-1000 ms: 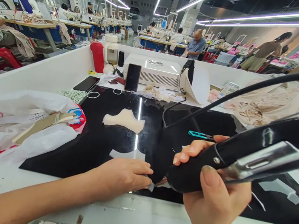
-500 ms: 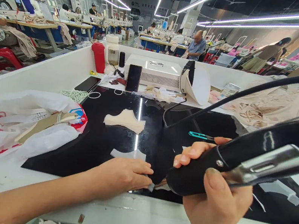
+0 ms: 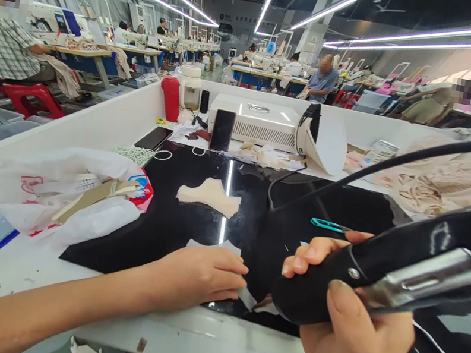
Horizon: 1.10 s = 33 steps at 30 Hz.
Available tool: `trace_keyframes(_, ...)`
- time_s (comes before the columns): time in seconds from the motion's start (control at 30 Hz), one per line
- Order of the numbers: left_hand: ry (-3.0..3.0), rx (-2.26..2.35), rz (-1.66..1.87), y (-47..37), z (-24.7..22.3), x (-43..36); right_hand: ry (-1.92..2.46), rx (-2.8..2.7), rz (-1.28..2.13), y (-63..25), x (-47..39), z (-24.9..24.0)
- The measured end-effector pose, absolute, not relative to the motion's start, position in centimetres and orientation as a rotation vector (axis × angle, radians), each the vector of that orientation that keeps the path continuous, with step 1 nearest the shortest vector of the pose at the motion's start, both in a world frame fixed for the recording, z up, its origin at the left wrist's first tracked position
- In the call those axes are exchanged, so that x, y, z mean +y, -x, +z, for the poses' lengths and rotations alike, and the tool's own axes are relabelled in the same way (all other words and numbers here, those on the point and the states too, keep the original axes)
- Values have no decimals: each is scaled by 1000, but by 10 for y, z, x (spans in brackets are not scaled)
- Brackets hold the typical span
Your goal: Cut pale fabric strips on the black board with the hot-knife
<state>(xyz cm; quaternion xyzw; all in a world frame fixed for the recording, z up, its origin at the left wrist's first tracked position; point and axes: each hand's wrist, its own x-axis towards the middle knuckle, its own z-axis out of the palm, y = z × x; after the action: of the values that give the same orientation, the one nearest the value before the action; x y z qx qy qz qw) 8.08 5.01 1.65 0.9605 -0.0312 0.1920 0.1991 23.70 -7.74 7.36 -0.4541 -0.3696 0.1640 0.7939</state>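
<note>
My right hand [image 3: 354,329] is wrapped round a black corded tool [image 3: 420,261] with a metal lever, its rounded end low over the black board [image 3: 153,235]. Flat on a pale grey curved piece [image 3: 228,246] lies my left hand [image 3: 196,275], fingers stretched out towards the tool. A strip of that pale material shows between the fingertips and the tool's end. Farther back on the board sits a cream stack of cut pieces [image 3: 209,196]. A teal cutter [image 3: 329,225] lies just beyond my right fingers.
A white plastic bag [image 3: 97,217] with a tied tan bundle lies at the left. Behind the board stand a phone [image 3: 222,130], a white vented box [image 3: 267,123] and a red bottle [image 3: 170,99]. Beige fabric [image 3: 456,177] heaps at the right. A seated person [image 3: 5,41] is at far left.
The camera view has shifted, so the scene sits farther right. More of the pale strip shows between my left fingertips and the tool. My right hand still holds the tool.
</note>
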Motion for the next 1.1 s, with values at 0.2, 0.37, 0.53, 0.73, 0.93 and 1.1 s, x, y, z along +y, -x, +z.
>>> trace_keyframes(0.2, -2674, 305, 569, -35, 30, 80, 983, -677, 364, -250, -77, 78)
trace_keyframes(0.37, -2638, 393, 538, -22, 21, 87, 982, -684, 417, -247, -63, 85)
trace_keyframes(0.53, -2566, 419, 587, -27, 13, 88, 968, -767, 425, -223, -37, 95)
trace_keyframes(0.73, -2448, 491, 620, -31, 9, 88, 864, -827, 469, -203, -2, 87)
trace_keyframes(0.93, -2430, 539, 574, -33, 7, 88, 838, -828, 470, -191, 19, 80)
trace_keyframes(1.1, -2406, 552, 549, -33, 9, 88, 837, -827, 478, -187, 25, 77)
